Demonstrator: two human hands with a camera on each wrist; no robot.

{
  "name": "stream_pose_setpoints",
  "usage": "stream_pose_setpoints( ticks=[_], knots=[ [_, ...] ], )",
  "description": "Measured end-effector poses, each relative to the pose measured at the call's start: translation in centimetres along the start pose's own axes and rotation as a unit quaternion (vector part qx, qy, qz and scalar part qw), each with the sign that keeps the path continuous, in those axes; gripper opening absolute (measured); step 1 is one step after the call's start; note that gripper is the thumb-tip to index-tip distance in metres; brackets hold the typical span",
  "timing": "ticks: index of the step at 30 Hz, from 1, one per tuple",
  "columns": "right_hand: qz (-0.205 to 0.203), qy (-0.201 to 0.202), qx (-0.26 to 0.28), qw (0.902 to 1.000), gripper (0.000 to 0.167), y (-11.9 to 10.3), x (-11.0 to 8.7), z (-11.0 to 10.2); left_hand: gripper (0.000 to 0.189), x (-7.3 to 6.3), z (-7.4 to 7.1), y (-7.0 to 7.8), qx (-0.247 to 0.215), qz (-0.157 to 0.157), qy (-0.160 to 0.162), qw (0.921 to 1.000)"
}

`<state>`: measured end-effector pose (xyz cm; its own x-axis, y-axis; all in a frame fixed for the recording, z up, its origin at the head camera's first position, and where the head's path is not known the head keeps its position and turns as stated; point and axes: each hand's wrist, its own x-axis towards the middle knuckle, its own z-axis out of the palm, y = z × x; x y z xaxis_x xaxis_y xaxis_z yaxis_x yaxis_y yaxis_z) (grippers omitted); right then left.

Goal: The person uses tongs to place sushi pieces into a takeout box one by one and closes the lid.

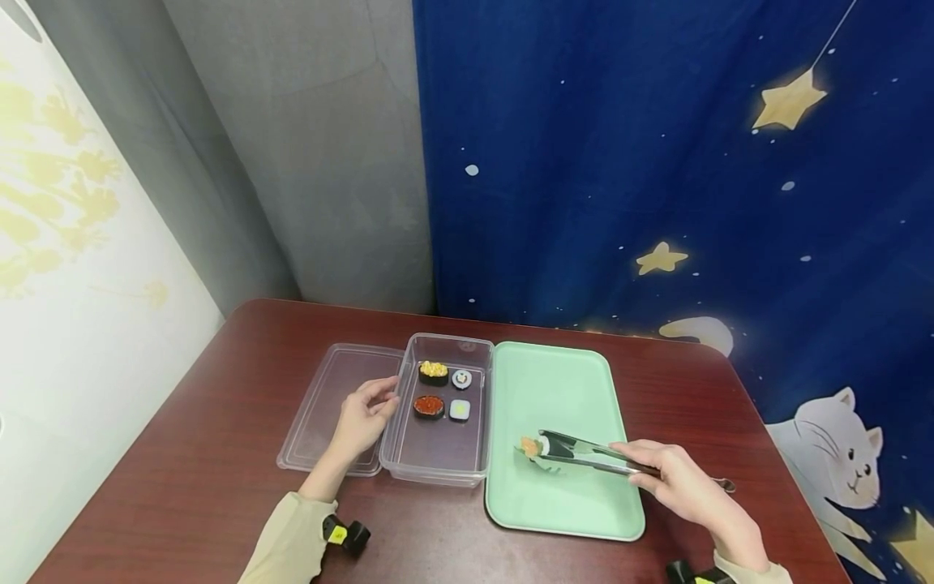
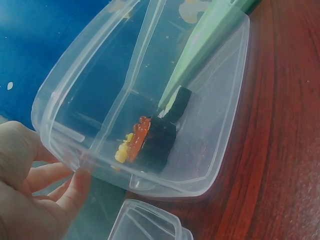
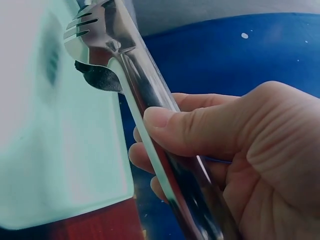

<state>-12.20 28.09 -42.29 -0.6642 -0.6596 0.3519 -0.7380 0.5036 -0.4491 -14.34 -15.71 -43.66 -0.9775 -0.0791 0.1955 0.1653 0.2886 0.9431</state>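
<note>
Beige sleeves (image 1: 286, 542) nearest; R hand (image 1: 686, 485) fingers grip long shiny metal tongs (image 3: 150, 82) w/ orange-topped white sushi pc (image 1: 530, 447) at tips, over pale-green rectangular tray (image 1: 554, 381); L hand (image 1: 365, 415) fingers, loosely bent, touch clear rectangular plastic box (image 1: 441, 454) to L. Pc might drop if squeeze slackens.

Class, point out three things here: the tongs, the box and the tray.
Tongs (image 3: 146, 80): right wrist view, on a metal arm.
Box (image 1: 441, 444): head view, on its bare floor.
Tray (image 1: 558, 385): head view, bare green surface.
</note>
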Motion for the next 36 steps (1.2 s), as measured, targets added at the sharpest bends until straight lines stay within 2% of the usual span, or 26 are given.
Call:
stream_pose_setpoints(
  ticks=[7,10,22,27,36],
  knots=[
    [0.008,0.019,-0.012,0.9997,0.053,-0.6,1.2,-0.9,0.032,0.7,0.3,-3.2,-0.007,0.002,0.01,0.9999],
    [0.014,0.014,-0.014,0.9997,0.052,-0.8,1.7,-1.4,0.032,0.7,0.3,-3.6,-0.007,0.007,0.012,0.9999],
    [0.002,0.007,-0.03,0.9995,0.049,-1.9,5.0,-2.5,0.031,0.7,0.2,-3.4,-0.01,0.013,0.014,0.9998],
    [-0.001,-0.004,-0.035,0.9994,0.049,-2.2,6.4,-2.2,0.032,0.7,0.3,-3.5,-0.011,0.009,0.015,0.9998],
    [-0.022,-0.024,-0.002,0.9995,0.049,-2.4,8.8,-1.0,0.032,0.7,0.4,-3.6,-0.009,0.018,0.016,0.9997]
  ],
)
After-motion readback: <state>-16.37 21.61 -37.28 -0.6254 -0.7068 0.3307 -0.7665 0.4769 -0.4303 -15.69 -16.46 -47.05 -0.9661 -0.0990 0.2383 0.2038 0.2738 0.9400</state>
